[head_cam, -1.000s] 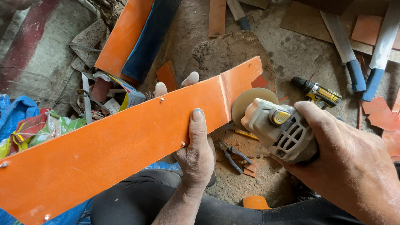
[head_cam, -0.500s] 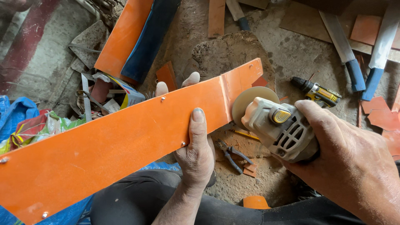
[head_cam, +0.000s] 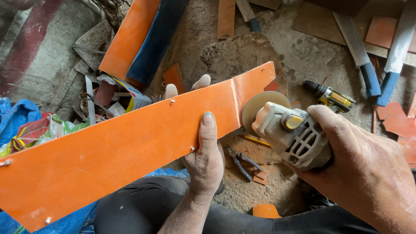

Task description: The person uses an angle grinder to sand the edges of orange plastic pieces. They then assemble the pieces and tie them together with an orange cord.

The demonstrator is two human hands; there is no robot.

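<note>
Dusty floor point(head_cam: 303, 56): left hand point(head_cam: 207, 158) grips orange strip point(head_cam: 121, 151), right hand point(head_cam: 368, 173) holds grinder point(head_cam: 294, 134) (disc apparently touching); advise steady, square pressure.

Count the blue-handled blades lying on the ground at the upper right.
2. One blue-handled blade lies left, handle toward the yellow drill; the other lies right, near the frame edge. Another blue handle shows at top centre, possibly more hidden.

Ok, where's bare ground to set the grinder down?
Bare dirt lies between the stone block and the cordless drill, running up toward the knives. Left is crowded with scrap and wrappers; under the angle grinder, pliers and orange offcuts.
</note>
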